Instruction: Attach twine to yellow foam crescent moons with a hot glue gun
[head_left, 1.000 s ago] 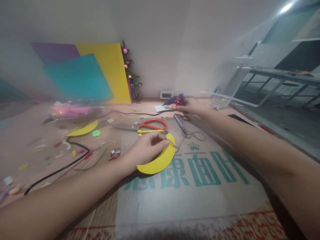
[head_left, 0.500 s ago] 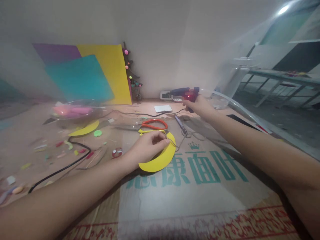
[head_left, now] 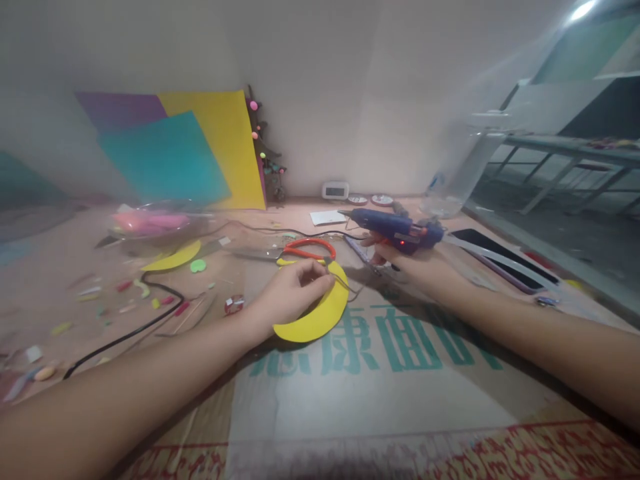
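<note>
My left hand is closed on a yellow crescent cutout, with a thin cord running out from beside its fingertips. My right hand grips a dark blue glue gun by the handle; its red light is lit and its nozzle points left. A clear glue stick sticks out of the gun's back. Scissors with red and yellow handles lie just beyond my left hand. A purple pen is partly hidden behind my right hand.
Coloured sheets lean on the wall at the left, behind a bowl of pink pieces. A black cable crosses scattered scraps. A second yellow crescent lies at the left. A phone and a clear container are at the right.
My right hand has brought the glue gun down and nearer, uncovering the white clock and the phone. My left hand keeps its hold on the crescent, nearly unmoved.
</note>
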`<action>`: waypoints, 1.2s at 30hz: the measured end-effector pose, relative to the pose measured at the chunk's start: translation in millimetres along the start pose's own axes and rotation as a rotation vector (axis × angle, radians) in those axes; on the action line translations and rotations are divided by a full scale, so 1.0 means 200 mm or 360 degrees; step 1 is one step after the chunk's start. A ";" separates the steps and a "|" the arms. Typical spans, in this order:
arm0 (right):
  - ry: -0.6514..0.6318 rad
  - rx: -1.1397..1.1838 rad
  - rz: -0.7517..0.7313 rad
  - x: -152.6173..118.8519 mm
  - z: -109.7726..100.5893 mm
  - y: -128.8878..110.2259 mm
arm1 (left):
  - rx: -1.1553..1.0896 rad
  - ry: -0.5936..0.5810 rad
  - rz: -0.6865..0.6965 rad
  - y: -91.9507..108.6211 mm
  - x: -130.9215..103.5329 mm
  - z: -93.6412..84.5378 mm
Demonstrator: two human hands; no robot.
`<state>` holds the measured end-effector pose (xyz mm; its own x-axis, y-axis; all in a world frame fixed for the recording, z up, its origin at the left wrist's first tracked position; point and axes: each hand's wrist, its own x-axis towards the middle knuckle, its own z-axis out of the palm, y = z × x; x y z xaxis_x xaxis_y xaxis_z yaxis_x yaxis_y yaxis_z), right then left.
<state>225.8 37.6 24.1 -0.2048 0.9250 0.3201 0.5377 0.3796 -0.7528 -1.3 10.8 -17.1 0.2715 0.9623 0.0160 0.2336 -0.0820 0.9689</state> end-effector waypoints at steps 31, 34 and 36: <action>-0.0224 -0.0314 -0.0187 -0.08 -0.01 0.11 | 0.0119 0.0209 0.0101 -0.01 0.02 -0.01; -0.0226 -0.0356 -0.0196 -0.08 -0.01 0.12 | 0.0136 0.0218 0.0100 -0.01 0.01 -0.01; -0.0218 -0.0354 -0.0218 -0.08 -0.01 0.12 | 0.0148 0.0224 0.0116 -0.01 0.01 -0.01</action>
<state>243.0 32.3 2.0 -0.3881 0.8650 0.3182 0.6606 0.5018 -0.5584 -2.2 14.0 -19.3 0.1591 0.9792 0.1259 0.3051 -0.1701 0.9370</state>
